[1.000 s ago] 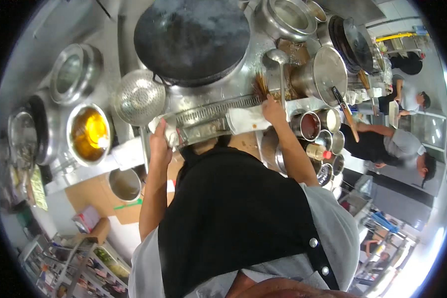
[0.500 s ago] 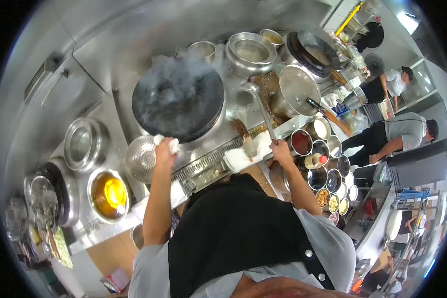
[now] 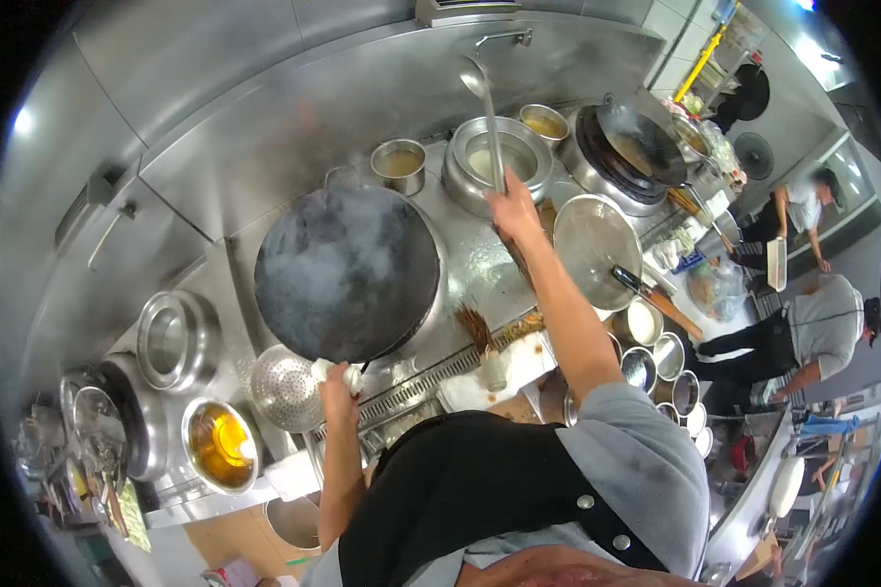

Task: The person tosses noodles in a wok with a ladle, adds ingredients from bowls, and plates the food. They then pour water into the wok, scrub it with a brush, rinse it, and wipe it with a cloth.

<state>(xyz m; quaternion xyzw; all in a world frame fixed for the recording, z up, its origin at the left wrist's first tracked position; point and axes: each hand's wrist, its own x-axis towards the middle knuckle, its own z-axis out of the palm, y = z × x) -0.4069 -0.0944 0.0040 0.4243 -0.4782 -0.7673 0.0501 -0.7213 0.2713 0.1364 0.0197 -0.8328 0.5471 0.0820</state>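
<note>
My right hand (image 3: 512,203) is wrapped round the handle of a long metal ladle (image 3: 493,127). The ladle points up, its bowl in front of the back wall near a faucet (image 3: 504,37). A white cloth (image 3: 331,370) is bunched in my left hand (image 3: 339,389) at the near edge of a large dark wok (image 3: 347,274). Whether those fingers also grip the wok's handle through the cloth is hidden. Smoke or steam rises from the wok. Just left of this hand lies a perforated strainer (image 3: 286,386).
A bowl of yellow oil (image 3: 222,445) stands at the left. Behind are a lidless metal pot (image 3: 465,161), a small pot (image 3: 398,164) and a second wok (image 3: 641,147). At right lie a mesh strainer (image 3: 597,249) and several seasoning containers (image 3: 668,354). Two people (image 3: 822,323) stand further right.
My right hand has raised the ladle from the counter's front edge up and back toward the rear wall. The left hand stays at the wok's near edge. The camera view has shifted.
</note>
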